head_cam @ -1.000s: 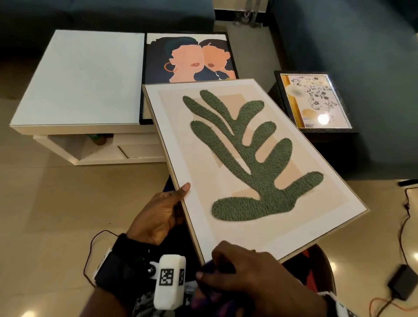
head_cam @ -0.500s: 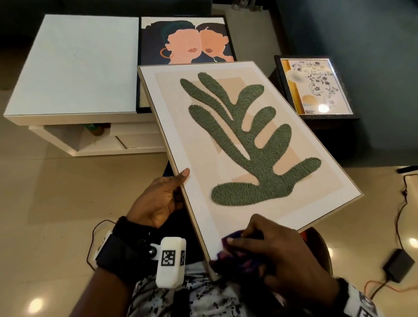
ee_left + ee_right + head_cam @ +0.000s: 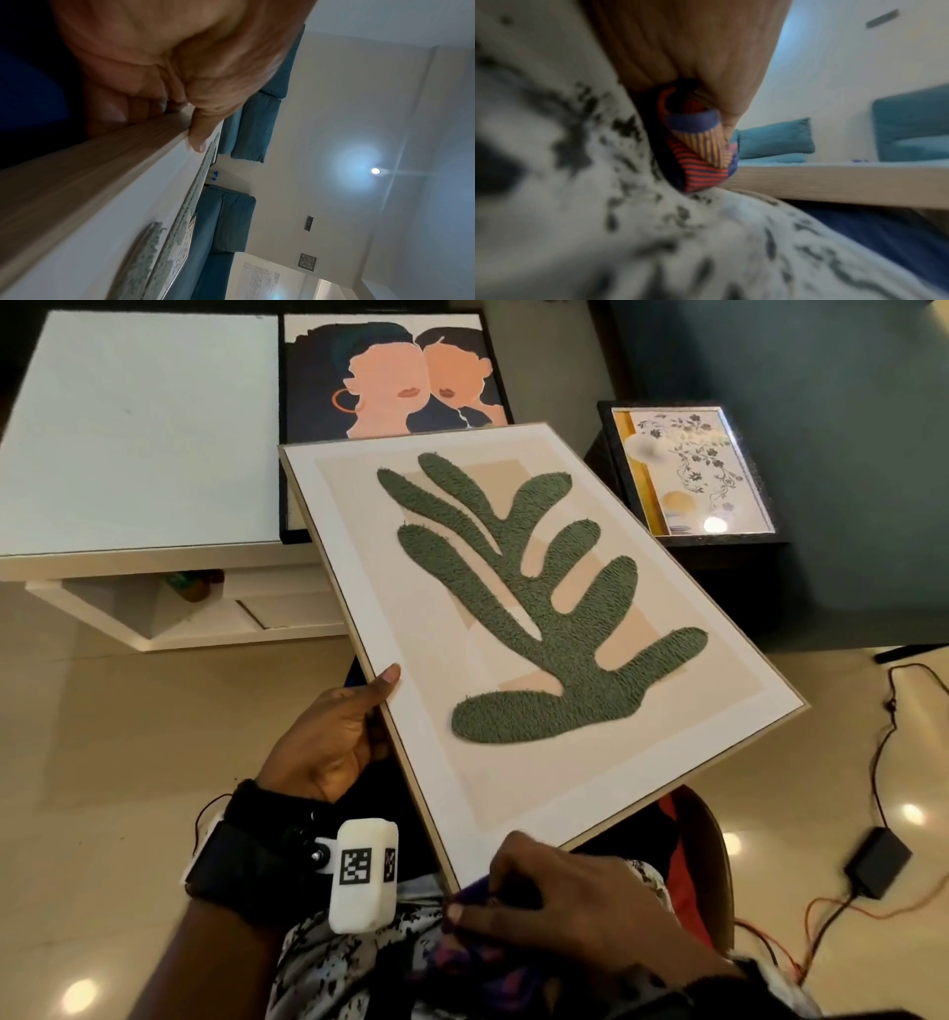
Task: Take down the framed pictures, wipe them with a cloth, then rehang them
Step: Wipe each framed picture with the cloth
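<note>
A light wood-framed picture of a green leaf shape (image 3: 539, 629) lies tilted across my lap. My left hand (image 3: 339, 737) grips its left edge, thumb on the white border and fingers underneath; in the left wrist view the thumb (image 3: 199, 130) presses over the wooden frame edge (image 3: 102, 162). My right hand (image 3: 570, 901) sits at the frame's near corner, holding a bunched striped purple and red cloth (image 3: 477, 896). The right wrist view shows that cloth (image 3: 700, 154) clutched under the fingers beside the frame's edge (image 3: 834, 182).
A framed picture of two faces (image 3: 395, 387) lies on the white low table (image 3: 138, 433) ahead. A dark-framed floral picture (image 3: 688, 469) rests on a dark stand at the right. A blue sofa (image 3: 847, 454) stands behind. Cables and a black adapter (image 3: 878, 862) lie on the floor at right.
My right hand with the cloth slid from the picture's lower border back down to its near corner. The left hand keeps its grip on the left edge.
</note>
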